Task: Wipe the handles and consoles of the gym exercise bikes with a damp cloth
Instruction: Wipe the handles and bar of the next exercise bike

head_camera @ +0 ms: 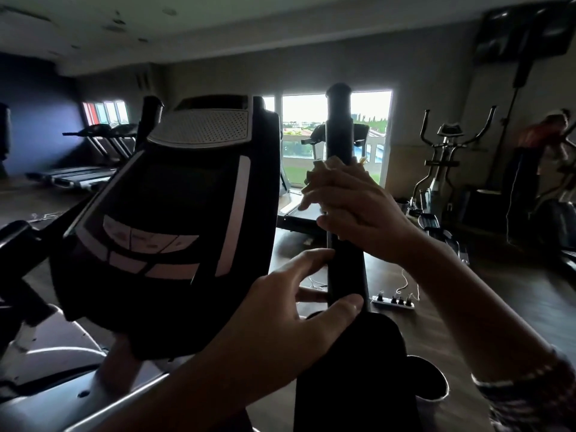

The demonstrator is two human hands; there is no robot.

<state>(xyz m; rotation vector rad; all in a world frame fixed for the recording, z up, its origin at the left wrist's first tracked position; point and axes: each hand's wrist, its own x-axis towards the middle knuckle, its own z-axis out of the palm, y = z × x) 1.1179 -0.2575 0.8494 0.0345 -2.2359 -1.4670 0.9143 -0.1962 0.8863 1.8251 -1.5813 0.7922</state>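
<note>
Cloth point(321, 173) wrapped on handle point(339, 126) by right hand point(358, 213) (left hand point(296, 310) grips lower).

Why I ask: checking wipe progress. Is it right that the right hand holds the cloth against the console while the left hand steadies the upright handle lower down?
Not quite. The head view shows the right hand holding the cloth around the upright handle, not the console. The left hand steadies the handle lower down.

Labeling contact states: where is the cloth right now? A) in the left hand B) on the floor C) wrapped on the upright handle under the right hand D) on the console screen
C: the right hand holds the yellowish cloth around the upright handle; the left hand holds the handle lower down, without cloth.
</note>
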